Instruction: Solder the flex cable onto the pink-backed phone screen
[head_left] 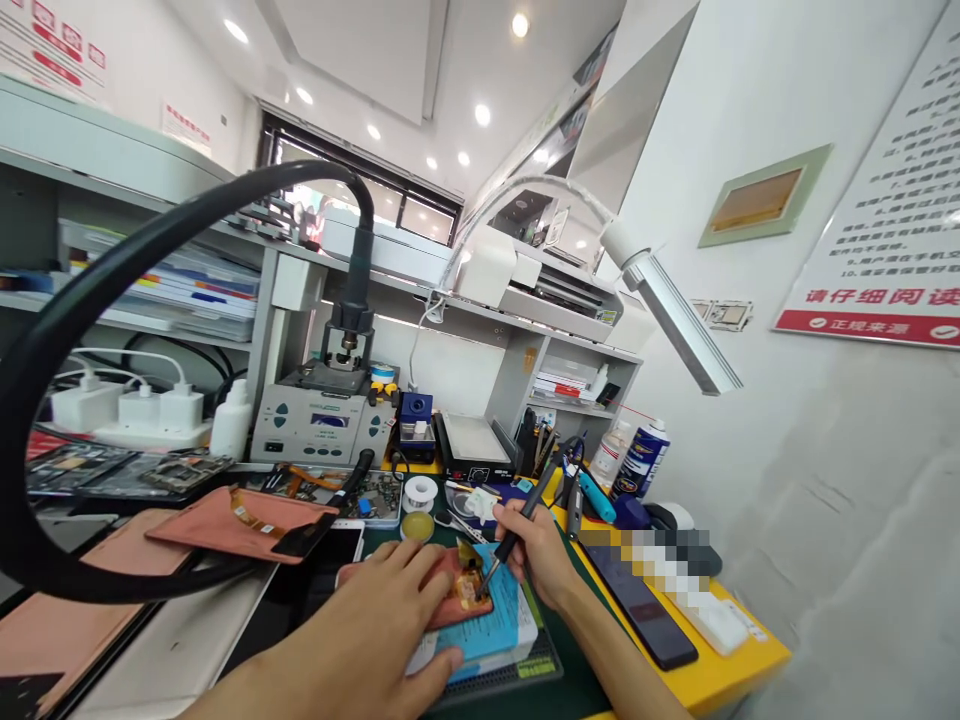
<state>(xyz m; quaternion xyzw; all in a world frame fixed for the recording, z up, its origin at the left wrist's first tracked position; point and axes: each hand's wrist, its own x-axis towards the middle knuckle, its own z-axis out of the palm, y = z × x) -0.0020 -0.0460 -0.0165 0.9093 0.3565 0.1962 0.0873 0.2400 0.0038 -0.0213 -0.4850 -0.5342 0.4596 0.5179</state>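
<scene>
The fingers of the right hand [534, 552] were clenched around a slim black soldering iron [523, 522], holding it like a pen, with its tip reaching down onto a small part wrapped in gold tape [466, 585]. The left hand [360, 625] was not gripping anything: its fingers were spread and pressed down on a salmon silicone pad [454, 612], just beside the part. The part lay on that pad, which sat on a blue card [501, 625] on a dark green mat [577, 660]. It looked light, thin and fragile, and the tape might prove slippery, so the safest hold would probably be by the pad or the part's outer edges, well clear of the hot tip. Just beyond the card were 1 spool of solder wire [418, 494], 1 tin of yellow flux [417, 526] and a pair of tweezers [459, 526]. A black phone [637, 610] lay to the right on the yellow table [739, 665]. Farther back stood a hot-air rework station [315, 425] with its thick black hose [112, 250], and 2 more salmon pads [240, 525] lay to the left.
</scene>
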